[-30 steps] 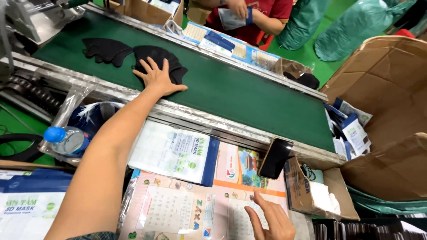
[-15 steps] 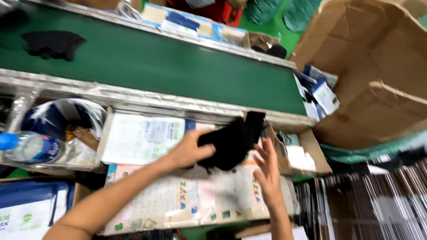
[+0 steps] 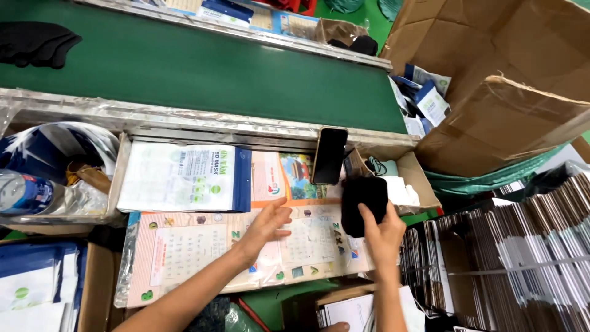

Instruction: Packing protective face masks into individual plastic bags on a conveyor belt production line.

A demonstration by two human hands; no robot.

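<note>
Packing bench below a green conveyor belt (image 3: 203, 74), topped with a pale printed calendar sheet under plastic (image 3: 203, 246). Item: stack of black soft fabric pieces (image 3: 364, 203), long axis upright, at the sheet's right edge. Right hand (image 3: 384, 237) grasps its lower end from below. Left hand (image 3: 265, 226), open and flat on the sheet (holding nothing), lies just left of the stack, farther off.
</note>
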